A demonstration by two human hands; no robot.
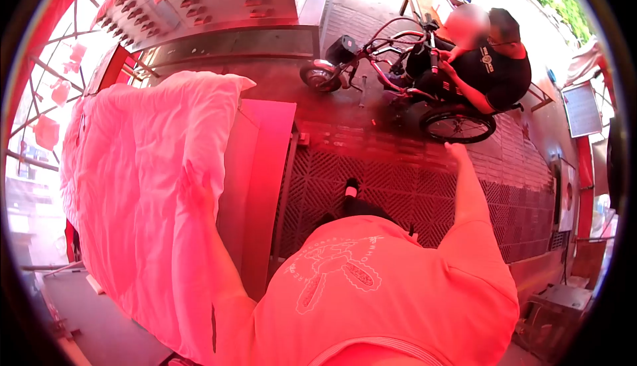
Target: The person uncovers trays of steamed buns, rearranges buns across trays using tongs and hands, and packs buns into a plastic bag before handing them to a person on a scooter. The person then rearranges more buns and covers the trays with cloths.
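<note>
A large quilted cloth (133,160), tinted pink by the light, drapes over a surface on the left. My left hand (196,183) lies against the cloth with its fingers spread, its outline faint against the same pink. Out to the right, my right hand (456,151) hangs in the air above the floor mats, just below a wheelchair's wheel in the view. Its fingers look apart, and no object shows in it. Beside the cloth is a flat pink panel (269,167), touched by neither hand.
A person in a black shirt (507,67) sits in a wheelchair (458,124) with a front drive attachment (342,51). A metal cabinet with knobs (219,7) stands at the upper left. Ridged mats (411,183) cover the floor. Boxy equipment (557,299) is at the lower right.
</note>
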